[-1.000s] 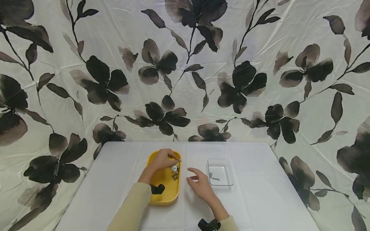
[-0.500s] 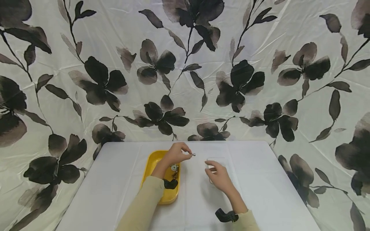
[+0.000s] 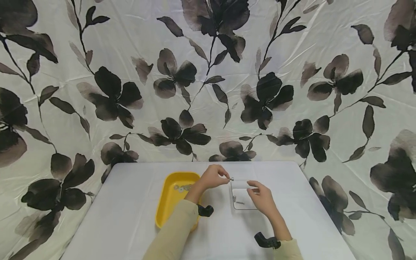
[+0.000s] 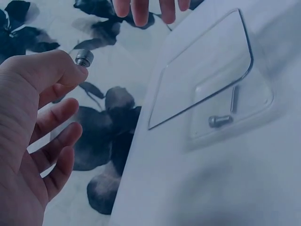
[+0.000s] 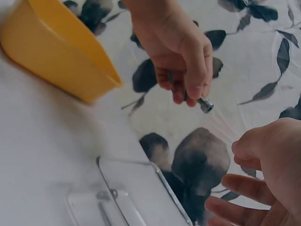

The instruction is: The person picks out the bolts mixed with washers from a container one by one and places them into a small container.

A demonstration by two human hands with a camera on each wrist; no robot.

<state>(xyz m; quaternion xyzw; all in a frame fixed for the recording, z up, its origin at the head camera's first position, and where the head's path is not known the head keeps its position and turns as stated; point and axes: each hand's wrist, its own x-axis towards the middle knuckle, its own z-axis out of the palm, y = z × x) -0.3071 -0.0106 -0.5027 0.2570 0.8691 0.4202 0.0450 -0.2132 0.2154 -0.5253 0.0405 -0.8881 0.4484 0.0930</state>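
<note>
Between thumb and forefinger my left hand [image 3: 211, 177] pinches a metal socket head bolt [image 5: 206, 105], its head jutting past the fingertips. The bolt [image 3: 232, 179] is held over the far left rim of a clear plastic box [image 3: 244, 209]. Inside that box lie two more bolts, one with its head [image 4: 220, 121] showing and a second [image 4: 234, 99] beside it. My right hand [image 3: 264, 198] hovers over the box's right side, fingers loosely bent and holding nothing; it hides part of the rim. In the right wrist view, both hands [image 5: 181, 47] face each other, apart.
A yellow tray [image 3: 161, 202] stands left of the box, partly behind my left forearm. Several washers [image 3: 181, 188] and other small metal parts lie in it. A white-covered table [image 3: 130, 216] reaches back to a floral cloth [image 3: 208, 90].
My left hand has lifted the bolt out of the yellow tray and carried it right to the clear box. My right hand has also moved right, from beside the tray to over the box.
</note>
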